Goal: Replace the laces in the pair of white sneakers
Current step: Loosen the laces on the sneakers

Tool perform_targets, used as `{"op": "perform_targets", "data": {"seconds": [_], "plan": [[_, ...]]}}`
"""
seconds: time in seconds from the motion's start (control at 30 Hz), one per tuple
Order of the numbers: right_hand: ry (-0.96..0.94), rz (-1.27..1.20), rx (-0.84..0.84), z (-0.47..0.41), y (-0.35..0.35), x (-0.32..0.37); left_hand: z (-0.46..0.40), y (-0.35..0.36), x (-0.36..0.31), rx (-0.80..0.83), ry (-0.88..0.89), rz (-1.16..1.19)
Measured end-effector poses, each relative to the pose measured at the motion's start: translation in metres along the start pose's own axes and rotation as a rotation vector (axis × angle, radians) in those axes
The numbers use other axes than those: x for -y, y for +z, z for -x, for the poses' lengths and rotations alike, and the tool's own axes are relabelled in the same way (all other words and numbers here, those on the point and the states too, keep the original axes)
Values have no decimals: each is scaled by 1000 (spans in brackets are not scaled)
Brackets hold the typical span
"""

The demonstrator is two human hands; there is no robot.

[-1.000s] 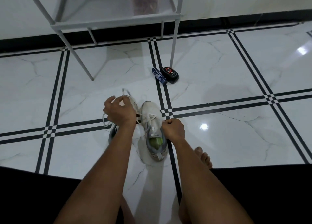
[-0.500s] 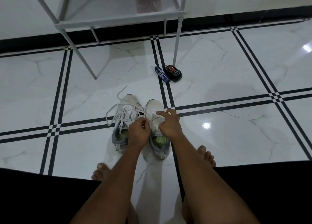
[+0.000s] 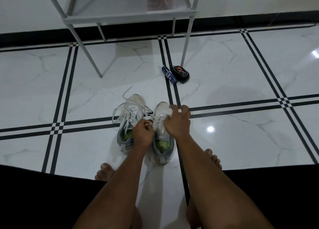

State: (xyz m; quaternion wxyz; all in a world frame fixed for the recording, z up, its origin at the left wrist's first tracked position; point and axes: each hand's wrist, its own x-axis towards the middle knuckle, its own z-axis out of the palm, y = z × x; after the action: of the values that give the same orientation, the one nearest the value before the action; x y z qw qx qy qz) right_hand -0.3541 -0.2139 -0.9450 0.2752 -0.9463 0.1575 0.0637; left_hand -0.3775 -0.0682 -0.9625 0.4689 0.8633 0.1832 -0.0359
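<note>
Head view, looking down: two white sneakers [image 3: 146,125] side by side on the tiled floor [image 3: 241,125], toes pointing away. Left hand [image 3: 143,132] between the shoes, fingers curled, apparently pinching a lace [image 3: 120,114]. Right hand [image 3: 177,121] curled over the right sneaker's eyelets, nearer its toe. Lace under both hands hidden; exact grip hard to make out.

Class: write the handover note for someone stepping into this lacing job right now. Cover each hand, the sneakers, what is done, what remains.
Left hand: pinching a lace end at the right sneaker.
Right hand: gripping that sneaker's upper near the eyelets.
Left sneaker: beside it on the floor, lace threaded but loose and untied.
Done: nothing completed.
Left: lace the right sneaker and finish both.
</note>
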Motion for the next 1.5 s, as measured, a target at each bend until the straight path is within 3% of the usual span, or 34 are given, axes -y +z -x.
{"op": "perform_targets", "data": {"seconds": [0.13,0.2,0.3,0.37,0.43,0.5,0.63,0.8,0.87,1.0,1.03,1.07,1.1,1.13,1.2,1.23,1.33,1.4,1.47,1.5], "plan": [[-99,175,187,1,8,2,-1,0,2,-6,-13,17],[-34,-33,162,-3,11,4,-1,0,2,-2,-19,17],[192,-531,-181,-17,-8,10,-1,0,2,-13,-30,12],[315,-460,-381,-26,-25,10,0,-1,0,-11,-40,8],[297,-301,-437,-27,-33,10,0,-2,-2,-12,-49,-4],[119,-191,-317,-22,-32,12,1,-2,-4,-10,-57,-5],[-67,139,148,-3,0,14,1,-2,-3,-3,-50,2],[-20,214,240,-7,3,11,4,-1,1,-9,-44,29],[40,17,319,-17,-7,15,2,-1,2,-7,-47,34],[429,-1209,214,-23,-42,27,0,1,4,0,-94,73],[503,-1381,123,-25,-47,24,0,1,4,-1,-103,81],[541,-1379,62,-25,-50,23,0,1,5,-1,-108,83],[530,-1205,40,-21,-50,21,0,2,4,1,-113,79],[474,-878,7,-18,-45,16,0,2,5,0,-113,75],[223,-317,-31,-12,-29,9,0,2,5,-3,-110,69],[89,-174,1,-7,-20,9,0,1,5,-2,-110,64],[-42,38,138,5,0,2,0,2,5,-6,-107,58],[-64,156,113,7,8,0,0,2,4,-6,-102,56],[-23,93,160,4,8,5,1,0,4,1,-100,58],[18,-57,206,1,2,11,1,0,5,2,-98,60]]}}
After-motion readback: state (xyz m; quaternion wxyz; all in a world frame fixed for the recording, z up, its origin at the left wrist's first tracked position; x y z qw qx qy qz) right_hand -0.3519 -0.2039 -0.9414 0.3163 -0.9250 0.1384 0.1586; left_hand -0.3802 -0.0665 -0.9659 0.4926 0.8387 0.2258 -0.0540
